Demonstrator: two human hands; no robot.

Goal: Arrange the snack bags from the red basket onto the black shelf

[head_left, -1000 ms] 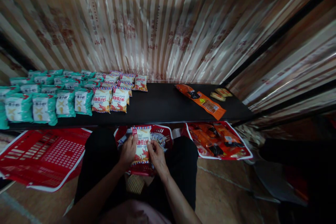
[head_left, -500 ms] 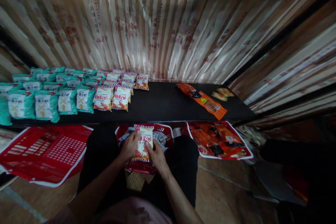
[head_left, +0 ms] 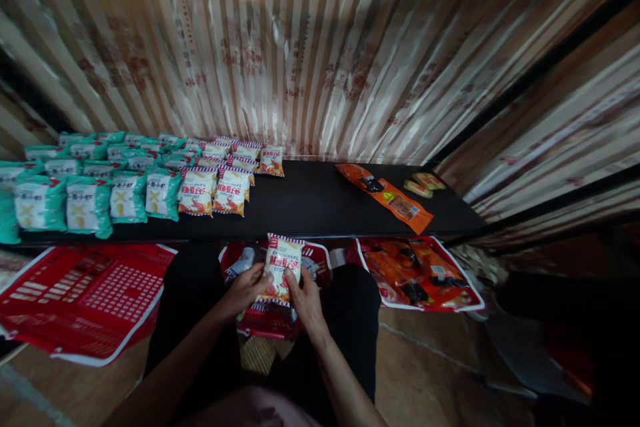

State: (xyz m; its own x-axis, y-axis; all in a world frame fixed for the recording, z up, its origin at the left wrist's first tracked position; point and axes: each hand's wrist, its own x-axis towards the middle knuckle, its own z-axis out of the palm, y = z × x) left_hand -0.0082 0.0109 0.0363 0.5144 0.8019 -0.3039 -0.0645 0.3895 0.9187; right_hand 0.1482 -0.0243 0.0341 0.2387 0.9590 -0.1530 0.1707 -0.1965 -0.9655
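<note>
Between both hands I hold a white and orange snack bag (head_left: 283, 265) with a striped top edge, its printed front towards me. My left hand (head_left: 253, 285) grips the bag's left side, and my right hand (head_left: 303, 293) its right side, thumb on the front. Under the bag, a red basket (head_left: 324, 252) with several packets in it stands between my knees, partly hidden. On the black shelf ahead, matching snack bags (head_left: 231, 191) stand in rows. Left of them are several teal and white snack bags (head_left: 87, 203).
A long orange packet (head_left: 395, 203) and small yellow packets (head_left: 424, 183) lie on the shelf's (head_left: 305, 203) right half. Below stand a red basket (head_left: 107, 287) at left and another basket (head_left: 473, 303) of orange packets at right. A striped curtain (head_left: 300, 47) hangs behind.
The held bag has moved slightly up and right, towards the shelf edge, and tilts a little. Both hands have shifted with it, still gripping its sides.
</note>
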